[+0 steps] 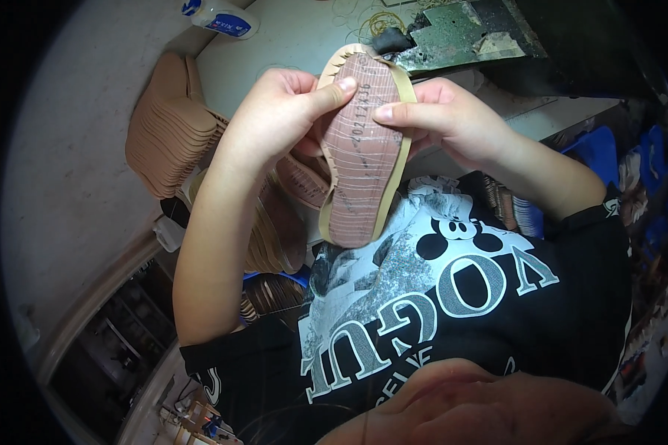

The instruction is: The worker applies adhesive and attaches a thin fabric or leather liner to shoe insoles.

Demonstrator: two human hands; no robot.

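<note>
Between my two hands a shoe insole [360, 178] is held up lengthwise, its reddish-brown, pale-lined underside toward me. A tan edging strip runs along its right side and round its lower end. Along the upper left the edge folds over in small notched pleats. My left hand [289, 107] pinches the left edge near the top, thumb flat on the underside. On the opposite edge, my right hand [441, 119] grips with its thumb on the face and its fingers behind. Both hands' other fingers are partly hidden by the insole.
A tall stack of tan insoles [163, 137] stands at the left. More brown insoles [278, 230] lie beside my left forearm. On the pale table [293, 33] are a white bottle [219, 18], loose yellow thread [386, 24] and a worn green machine bed [460, 37].
</note>
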